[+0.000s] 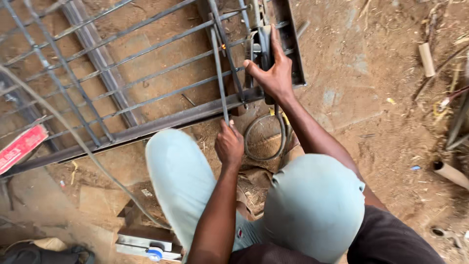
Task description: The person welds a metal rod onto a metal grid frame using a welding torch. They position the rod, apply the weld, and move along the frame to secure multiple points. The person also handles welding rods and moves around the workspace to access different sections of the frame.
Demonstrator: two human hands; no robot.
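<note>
Two hands are busy on the metal gate frame point(146, 124), which lies flat on the dirt ground point(381, 98) in front of my knees. My left hand point(229, 145) is closed around the lower end of a thin steel rod point(218, 68), which rests across the grille bars and reaches down over the frame's edge. My right hand point(274, 73) grips the dark handle of an electrode holder point(264, 46), its cable point(264, 139) looping below my wrist. I judge the rod stiff and light, a little rough, so a firm pinch near its end is enough. The frame itself looks heavy and rigid; I think it is best taken by its thick outer bar, not the thin bars.
</note>
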